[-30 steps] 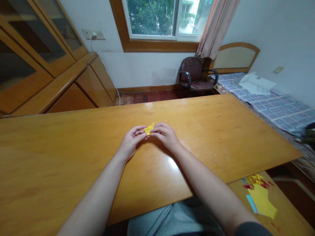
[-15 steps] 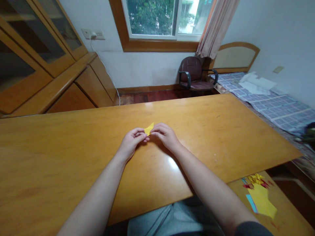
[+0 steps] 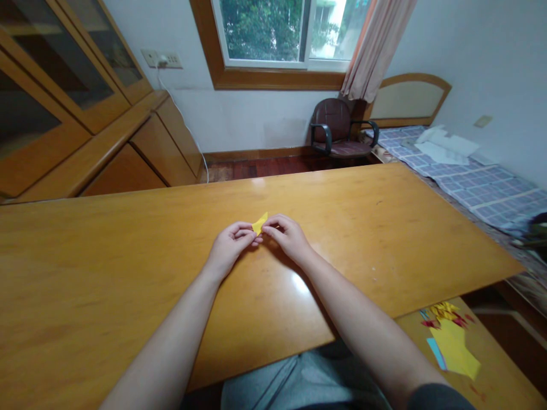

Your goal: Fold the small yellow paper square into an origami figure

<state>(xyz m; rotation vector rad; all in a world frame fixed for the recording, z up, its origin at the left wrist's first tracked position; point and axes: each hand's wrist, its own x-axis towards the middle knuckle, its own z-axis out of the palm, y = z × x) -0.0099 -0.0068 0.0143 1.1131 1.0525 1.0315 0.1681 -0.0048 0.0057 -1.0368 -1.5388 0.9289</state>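
Note:
A small folded piece of yellow paper [image 3: 260, 222] is pinched between both hands at the middle of a long wooden table [image 3: 128, 267]. My left hand [image 3: 228, 248] grips its left side with curled fingers. My right hand [image 3: 289, 238] grips its right side, fingertips pressed together. Only the paper's upper tip shows above the fingers; the rest is hidden. Both hands rest on or just above the tabletop.
A lower wooden surface at the bottom right carries yellow paper sheets [image 3: 455, 350] and small coloured folded pieces [image 3: 442, 313]. A dark armchair [image 3: 339, 130] stands beyond the table, a bed [image 3: 474, 176] on the right, wooden cabinets [image 3: 72, 114] on the left.
The visible part of the yellow paper has grown a little smaller between the fingers. The hands have barely shifted.

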